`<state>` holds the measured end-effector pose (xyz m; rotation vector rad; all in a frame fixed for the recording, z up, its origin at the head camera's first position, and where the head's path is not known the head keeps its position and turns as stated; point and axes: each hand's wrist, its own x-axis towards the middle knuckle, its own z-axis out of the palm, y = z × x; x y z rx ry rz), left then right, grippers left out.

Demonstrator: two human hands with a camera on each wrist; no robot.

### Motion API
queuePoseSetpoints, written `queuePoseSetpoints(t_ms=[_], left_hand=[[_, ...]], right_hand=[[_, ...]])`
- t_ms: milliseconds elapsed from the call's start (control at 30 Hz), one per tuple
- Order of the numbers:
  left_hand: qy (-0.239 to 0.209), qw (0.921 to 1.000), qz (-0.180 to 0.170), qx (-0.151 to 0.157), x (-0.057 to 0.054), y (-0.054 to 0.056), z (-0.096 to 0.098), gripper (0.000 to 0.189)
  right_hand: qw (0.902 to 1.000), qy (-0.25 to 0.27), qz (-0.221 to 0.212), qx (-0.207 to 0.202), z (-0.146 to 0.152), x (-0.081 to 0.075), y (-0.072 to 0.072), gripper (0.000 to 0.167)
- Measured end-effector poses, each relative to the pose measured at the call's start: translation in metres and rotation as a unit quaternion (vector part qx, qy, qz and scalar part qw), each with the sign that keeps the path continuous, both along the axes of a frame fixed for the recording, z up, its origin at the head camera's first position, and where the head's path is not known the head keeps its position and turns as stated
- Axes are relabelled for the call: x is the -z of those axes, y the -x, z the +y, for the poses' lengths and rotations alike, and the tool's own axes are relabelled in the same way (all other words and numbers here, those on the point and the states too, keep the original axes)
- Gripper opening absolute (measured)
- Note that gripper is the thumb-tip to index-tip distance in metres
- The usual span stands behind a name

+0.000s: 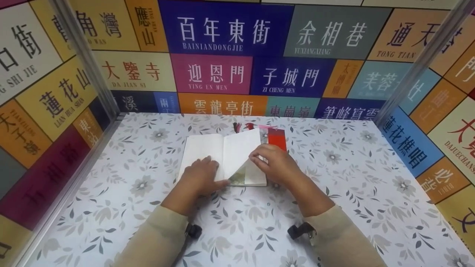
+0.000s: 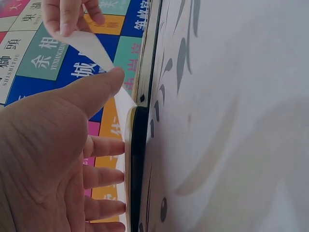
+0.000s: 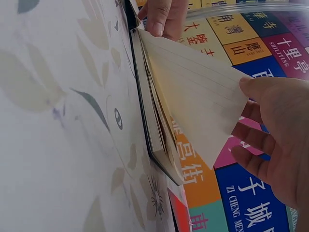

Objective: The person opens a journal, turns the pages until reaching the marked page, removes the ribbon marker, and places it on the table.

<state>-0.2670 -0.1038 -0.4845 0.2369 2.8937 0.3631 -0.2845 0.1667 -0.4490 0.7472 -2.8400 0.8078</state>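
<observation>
Near the middle of the flowered table (image 1: 226, 244), the right hand (image 1: 280, 163) pinches a page (image 1: 241, 148) of an open book (image 1: 202, 146), lifting its near corner so the paper slants up off the right half. The left hand (image 1: 200, 176) lies on the left half, its fingers extended and grasping nothing, its thumb pointing across toward the fold. The head view alone shows the greenish patch (image 1: 238, 177) uncovered under the raised page, while the right wrist view brings out what is lost from above: faint ruled lines on the page, the thickness of the paper block, and the thumb set on one face of the sheet. From the left wrist, the book's dark cover (image 2: 139, 154) appears against the table, with the left fingertips at the book's surface. Beyond the right hand, a red card (image 1: 276, 140) shows past the book's right side, and tassels (image 1: 249, 126) lie just past its far edge. Black straps (image 1: 193, 231) show at the beige sleeves (image 1: 156, 237). Around the table stand walls of coloured signs (image 1: 226, 31), lettered in Chinese.
</observation>
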Motion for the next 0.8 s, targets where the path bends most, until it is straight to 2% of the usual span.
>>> queuePoseSetpoints(t_ms=[333,600,800], left_hand=[[0.006,0.9994,0.032,0.013,0.001,-0.001,0.002,0.089],[0.002,0.9992,0.041,0.004,0.001,0.000,0.004,0.080],[-0.001,0.9992,0.038,-0.007,-0.001,0.001,0.004,0.080]], right_hand=[[0.9972,0.029,0.069,0.000,-0.010,0.002,-0.006,0.016],[0.9969,0.034,0.071,-0.001,-0.011,0.001,-0.008,0.017],[0.9976,0.035,0.059,-0.002,-0.011,0.000,-0.007,0.022]])
